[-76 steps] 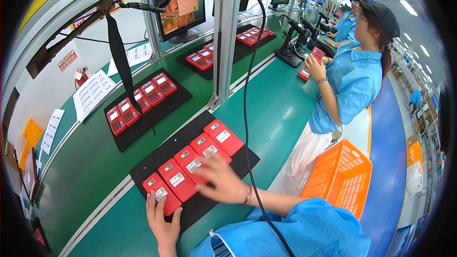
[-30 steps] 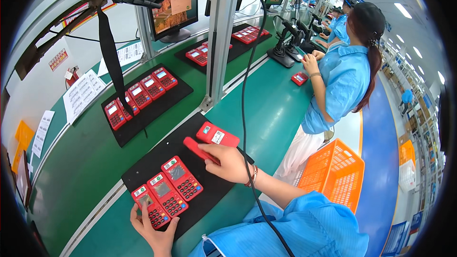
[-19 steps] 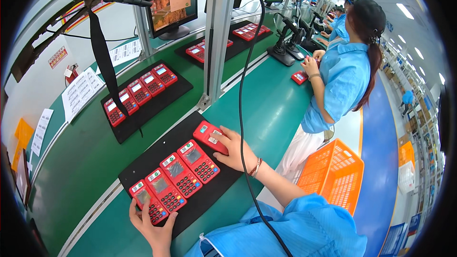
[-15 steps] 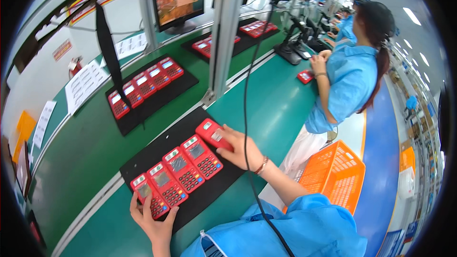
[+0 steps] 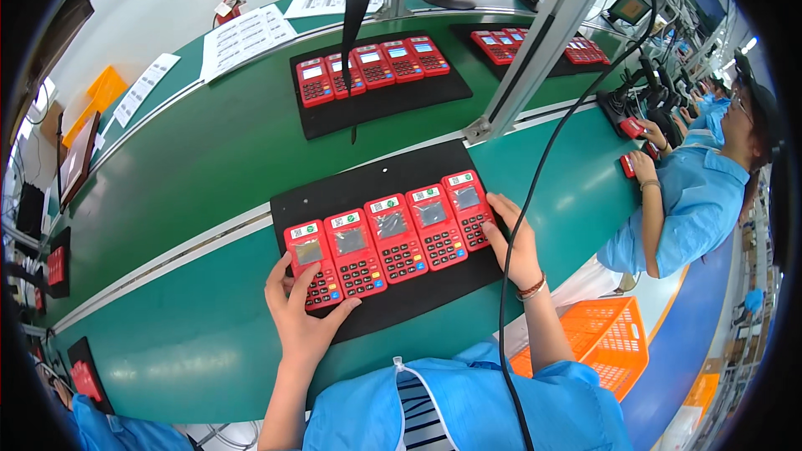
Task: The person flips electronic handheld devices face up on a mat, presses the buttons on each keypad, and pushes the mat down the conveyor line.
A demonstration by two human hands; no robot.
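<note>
Several red card payment terminals lie face up in a slanting row on a black mat (image 5: 380, 317). Each has a keypad and a small screen under film. At the row's left end, my left hand (image 5: 305, 317) curls its fingers and thumb around the lower part of the leftmost terminal (image 5: 308, 250). My right hand (image 5: 518, 250) grips the right edge of the rightmost terminal (image 5: 466, 197), thumb over its keypad side. Between my hands lie the middle terminal (image 5: 389, 224) and its neighbours, untouched.
Beyond a metal rail, a second black mat (image 5: 384, 108) carries several lit red terminals. A metal post (image 5: 535, 42) and a hanging black cable (image 5: 535, 192) cross the view. An orange basket (image 5: 614, 338) stands at lower right. A co-worker (image 5: 693, 192) handles red terminals farther right.
The terminal in my right hand, earlier raised with its back showing, now lies face up at the row's right end. My left hand stays at the leftmost terminal. The view has swung left.
</note>
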